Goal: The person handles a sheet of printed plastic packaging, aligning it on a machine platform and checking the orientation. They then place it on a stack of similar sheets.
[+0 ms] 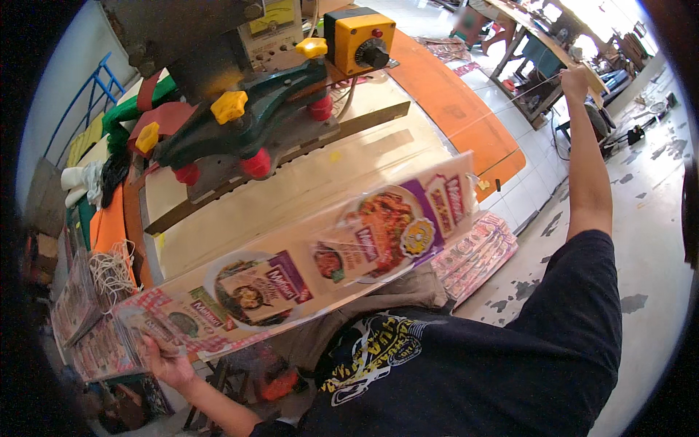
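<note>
Head: left hand point(166, 362) grips printed sheet point(306, 262); green machine point(240, 124) behind.

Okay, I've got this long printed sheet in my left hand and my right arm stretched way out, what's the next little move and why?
Probably lower the printed sheet flat onto the pale machine table. Only the left hand grips it, at one end, so its far end hangs in the air unsupported, while the right hand is raised far off, holding a thin string.

A long flat printed cardboard sheet point(306, 258), showing food pictures with purple and red panels, slants up from lower left to upper right, its lower-left end pinched, above the pale worktop point(291, 197).
</note>
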`<action>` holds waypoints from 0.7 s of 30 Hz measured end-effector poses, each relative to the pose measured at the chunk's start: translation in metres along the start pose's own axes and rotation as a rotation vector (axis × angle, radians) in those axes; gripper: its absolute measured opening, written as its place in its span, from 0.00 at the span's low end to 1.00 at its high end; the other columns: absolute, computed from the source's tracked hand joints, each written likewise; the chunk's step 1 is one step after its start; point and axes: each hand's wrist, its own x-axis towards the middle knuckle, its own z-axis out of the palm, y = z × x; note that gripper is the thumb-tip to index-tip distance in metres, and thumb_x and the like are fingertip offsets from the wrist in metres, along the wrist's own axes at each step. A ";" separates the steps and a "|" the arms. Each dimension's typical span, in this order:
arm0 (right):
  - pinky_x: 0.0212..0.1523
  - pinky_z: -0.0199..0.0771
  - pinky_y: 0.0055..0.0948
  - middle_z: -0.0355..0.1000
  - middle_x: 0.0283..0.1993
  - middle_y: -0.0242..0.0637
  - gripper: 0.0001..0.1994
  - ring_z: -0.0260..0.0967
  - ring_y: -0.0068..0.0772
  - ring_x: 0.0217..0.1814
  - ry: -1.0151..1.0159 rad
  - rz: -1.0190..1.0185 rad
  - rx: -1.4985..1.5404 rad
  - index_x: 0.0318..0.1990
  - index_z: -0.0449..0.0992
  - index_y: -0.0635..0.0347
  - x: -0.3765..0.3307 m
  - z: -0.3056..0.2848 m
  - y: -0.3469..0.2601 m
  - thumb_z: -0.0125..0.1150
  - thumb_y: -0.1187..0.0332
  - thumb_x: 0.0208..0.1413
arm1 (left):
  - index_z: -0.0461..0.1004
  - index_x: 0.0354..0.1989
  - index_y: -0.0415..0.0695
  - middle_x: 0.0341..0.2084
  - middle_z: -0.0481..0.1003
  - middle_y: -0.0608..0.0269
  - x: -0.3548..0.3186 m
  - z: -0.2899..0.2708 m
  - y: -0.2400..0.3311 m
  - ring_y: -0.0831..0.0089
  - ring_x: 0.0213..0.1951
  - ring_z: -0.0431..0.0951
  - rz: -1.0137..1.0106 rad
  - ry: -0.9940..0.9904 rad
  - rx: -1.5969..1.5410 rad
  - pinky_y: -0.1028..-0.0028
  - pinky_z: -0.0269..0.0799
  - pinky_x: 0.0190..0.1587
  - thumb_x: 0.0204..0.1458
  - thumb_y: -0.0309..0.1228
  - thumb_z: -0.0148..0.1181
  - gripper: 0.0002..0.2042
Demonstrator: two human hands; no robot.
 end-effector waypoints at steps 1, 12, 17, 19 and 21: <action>0.43 0.81 0.43 0.82 0.40 0.48 0.15 0.83 0.47 0.44 -0.069 0.106 0.126 0.49 0.77 0.67 -0.009 -0.007 -0.008 0.58 0.62 0.65 | 0.69 0.63 0.38 0.58 0.76 0.57 0.002 0.030 -0.003 0.66 0.58 0.75 0.009 -0.078 -0.013 0.61 0.70 0.62 0.65 0.31 0.60 0.20; 0.21 0.50 0.13 0.61 0.26 0.19 0.11 0.51 0.07 0.22 -0.947 -0.173 1.251 0.51 0.74 0.55 -0.204 -0.167 -0.285 0.57 0.60 0.72 | 0.67 0.66 0.37 0.61 0.74 0.53 0.015 0.066 -0.007 0.64 0.62 0.74 -0.030 -0.260 -0.159 0.59 0.69 0.66 0.66 0.24 0.55 0.20; 0.39 0.74 0.32 0.70 0.35 0.37 0.12 0.73 0.32 0.41 -0.779 -0.911 0.926 0.45 0.79 0.62 -0.236 -0.185 -0.324 0.58 0.61 0.69 | 0.67 0.66 0.37 0.60 0.74 0.54 0.010 0.076 -0.004 0.64 0.61 0.75 0.012 -0.189 -0.095 0.61 0.69 0.65 0.65 0.26 0.58 0.21; 0.41 0.74 0.33 0.70 0.38 0.39 0.13 0.74 0.38 0.44 -0.732 -0.986 0.857 0.45 0.80 0.60 -0.246 -0.193 -0.339 0.63 0.59 0.66 | 0.67 0.66 0.37 0.61 0.74 0.54 0.007 0.070 -0.005 0.64 0.61 0.74 0.014 -0.168 -0.093 0.61 0.69 0.65 0.65 0.26 0.59 0.22; 0.41 0.74 0.35 0.70 0.39 0.39 0.13 0.74 0.40 0.44 -0.633 -1.073 0.886 0.45 0.81 0.58 -0.254 -0.185 -0.348 0.64 0.58 0.65 | 0.66 0.67 0.37 0.61 0.74 0.54 0.005 0.068 -0.004 0.64 0.61 0.74 0.027 -0.127 -0.088 0.61 0.69 0.65 0.65 0.27 0.59 0.23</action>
